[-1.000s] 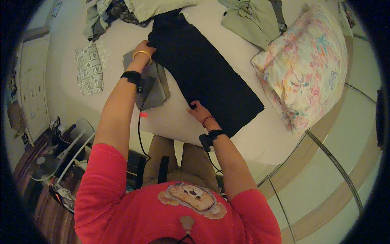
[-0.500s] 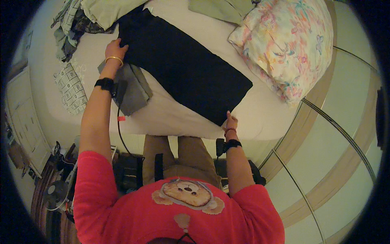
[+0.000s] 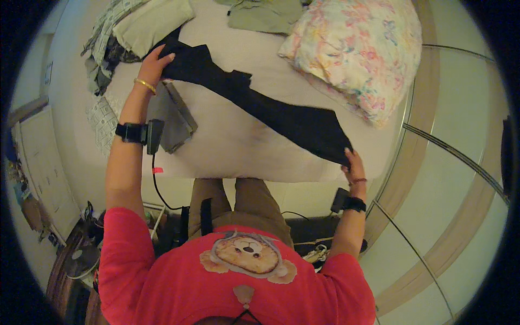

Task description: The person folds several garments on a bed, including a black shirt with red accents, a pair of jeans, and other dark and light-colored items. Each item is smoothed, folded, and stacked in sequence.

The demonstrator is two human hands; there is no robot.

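Note:
A long black garment (image 3: 271, 112) stretches slantwise over the bed, gathered narrow with a loose flap at its middle; its exact kind does not show. At its far left end my left hand (image 3: 156, 64) is closed on the cloth. My right hand (image 3: 353, 163) pinches the opposite end, nearer the bed's right front. Beside my left wrist lies a folded grey cloth (image 3: 176, 122), partly behind my forearm. Both wrists carry a black strap with a small dark box.
The bed (image 3: 233, 146) has a pale pink sheet. Heaped clothes (image 3: 154, 24) lie at its far left, a green garment (image 3: 265, 15) at the back, and a floral pillow or quilt (image 3: 357, 54) at the right. A sliding-door wardrobe (image 3: 460, 103) flanks the right side.
The garment went from a broad flat panel to a narrow, gathered strip pulled longer. My right hand moved to the right with its end; my left hand stayed nearly in place.

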